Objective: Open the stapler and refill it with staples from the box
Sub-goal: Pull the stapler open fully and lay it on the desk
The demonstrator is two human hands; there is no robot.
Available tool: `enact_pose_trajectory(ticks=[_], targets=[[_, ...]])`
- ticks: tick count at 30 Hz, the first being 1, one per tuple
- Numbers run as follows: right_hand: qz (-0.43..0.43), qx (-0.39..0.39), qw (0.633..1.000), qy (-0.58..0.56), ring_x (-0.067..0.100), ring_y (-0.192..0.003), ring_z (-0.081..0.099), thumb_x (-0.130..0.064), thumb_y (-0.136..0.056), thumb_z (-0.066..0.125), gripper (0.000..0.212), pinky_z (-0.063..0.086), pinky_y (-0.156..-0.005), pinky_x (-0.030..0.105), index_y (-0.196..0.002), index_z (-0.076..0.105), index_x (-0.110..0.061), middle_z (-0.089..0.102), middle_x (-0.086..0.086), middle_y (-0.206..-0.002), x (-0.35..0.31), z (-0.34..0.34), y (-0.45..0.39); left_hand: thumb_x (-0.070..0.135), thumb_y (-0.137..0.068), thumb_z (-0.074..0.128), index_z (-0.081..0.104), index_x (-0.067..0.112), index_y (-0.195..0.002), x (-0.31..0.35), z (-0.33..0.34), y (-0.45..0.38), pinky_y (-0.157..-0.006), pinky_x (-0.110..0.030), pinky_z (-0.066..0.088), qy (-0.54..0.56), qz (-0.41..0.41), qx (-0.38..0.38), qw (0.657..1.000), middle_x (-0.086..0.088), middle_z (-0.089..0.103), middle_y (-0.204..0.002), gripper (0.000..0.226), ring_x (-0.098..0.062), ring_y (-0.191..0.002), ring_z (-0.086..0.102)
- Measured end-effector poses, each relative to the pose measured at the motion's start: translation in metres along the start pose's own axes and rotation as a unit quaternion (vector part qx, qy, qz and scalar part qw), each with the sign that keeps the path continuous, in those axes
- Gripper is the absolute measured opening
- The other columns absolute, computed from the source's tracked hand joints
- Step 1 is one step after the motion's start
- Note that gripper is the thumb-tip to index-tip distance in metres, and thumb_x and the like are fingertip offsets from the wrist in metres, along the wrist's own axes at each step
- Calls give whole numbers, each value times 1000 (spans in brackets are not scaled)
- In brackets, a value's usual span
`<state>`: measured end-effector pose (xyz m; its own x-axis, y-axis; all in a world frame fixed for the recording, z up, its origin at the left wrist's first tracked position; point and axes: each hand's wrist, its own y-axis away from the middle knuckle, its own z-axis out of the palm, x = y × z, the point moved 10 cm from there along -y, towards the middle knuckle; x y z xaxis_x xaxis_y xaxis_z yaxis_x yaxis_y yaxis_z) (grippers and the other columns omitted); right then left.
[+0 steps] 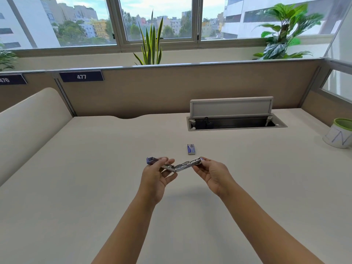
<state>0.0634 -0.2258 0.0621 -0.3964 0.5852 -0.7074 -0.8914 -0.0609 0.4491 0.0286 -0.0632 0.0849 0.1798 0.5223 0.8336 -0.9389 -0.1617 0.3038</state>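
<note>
Stapler (174, 165) sits in our two hands, held above the tabletop (95, 168) near the middle, already swung open into a shallow V. Our left hand (158, 174) holds the purple-capped half on the left, fingers curled round it; our right hand (211, 173) pinches the tip of the metal half on the right. So we judge the opening step done. What is left is the refill itself: the box (191, 149) lies flat on the tabletop just beyond our right hand, apart from it and apparently untouched, and we cannot tell whether any staples sit in the channel. We count one stapler, one box and two hands.
</note>
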Motion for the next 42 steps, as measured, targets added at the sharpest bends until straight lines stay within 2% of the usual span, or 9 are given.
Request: enact_pose_trajectory(ticks=[8,11,13,17,20,23,27,32,42], targets=[[3,28,1000,-8,23,-70,57,7,-94,38,22,57,-48,22,-79,54,2,57,16,-79,-3,-10,-1,3,-84,55,62,-7,-85,-3,-29,-6,-70,-38,59,41,-64,-13,997,-22,71,-77,11,-33,-68,72],[7,31,999,-11,24,-70,57,7,-94,38,22,57,-46,22,-79,53,2,57,16,-78,-2,-11,-2,-5,-83,58,62,-11,-87,-1,-41,-9,-61,-26,61,-34,-61,-4,998,-22,66,-80,9,-27,-62,71],[7,29,1000,-6,23,-69,57,8,-94,38,22,57,-47,22,-78,54,3,57,16,-77,-2,-10,-3,-1,-84,59,64,-8,-91,1,-45,-12,-54,-21,57,-152,-59,-14,986,-19,64,-79,11,-19,-55,67],[5,26,1000,17,23,-70,57,7,-94,38,23,57,-49,22,-78,55,3,57,16,-78,-1,-9,-3,28,-88,58,69,9,-86,0,-39,-14,-54,-21,41,-469,-72,-80,877,-3,63,-64,22,-13,-54,52],[3,23,999,32,22,-70,57,6,-94,38,23,57,-49,21,-79,55,2,57,15,-79,0,-7,-4,47,-91,47,68,8,-90,-11,-25,-15,-56,-24,37,-565,-100,-127,809,-1,58,-61,44,-13,-52,49],[5,16,999,46,22,-71,58,4,-95,38,22,58,-49,21,-81,56,1,57,14,-80,2,-3,-3,53,-91,40,65,9,-86,-17,-8,-17,-53,-27,35,-600,-100,-141,781,-2,53,-60,51,-14,-49,45],[9,2,998,68,20,-73,59,3,-95,38,22,58,-58,22,-83,55,-1,58,14,-81,7,2,0,58,-88,40,62,7,-77,-22,15,-22,-53,-26,31,-551,-108,-124,818,-3,46,-61,57,-15,-50,36],[5,-5,998,66,21,-76,60,3,-95,38,20,54,-73,28,-86,56,-1,59,15,-84,7,5,0,61,-80,42,53,16,-71,-25,29,-28,-49,-24,25,-532,-113,-88,835,0,47,-61,48,-12,-48,33],[5,-13,997,70,22,-81,62,1,-96,38,20,53,-80,32,-105,55,3,62,16,-89,9,4,4,55,-73,52,53,12,-80,-28,33,-31,-49,-22,27,-547,-129,-69,824,-2,45,-61,44,-14,-50,37]])
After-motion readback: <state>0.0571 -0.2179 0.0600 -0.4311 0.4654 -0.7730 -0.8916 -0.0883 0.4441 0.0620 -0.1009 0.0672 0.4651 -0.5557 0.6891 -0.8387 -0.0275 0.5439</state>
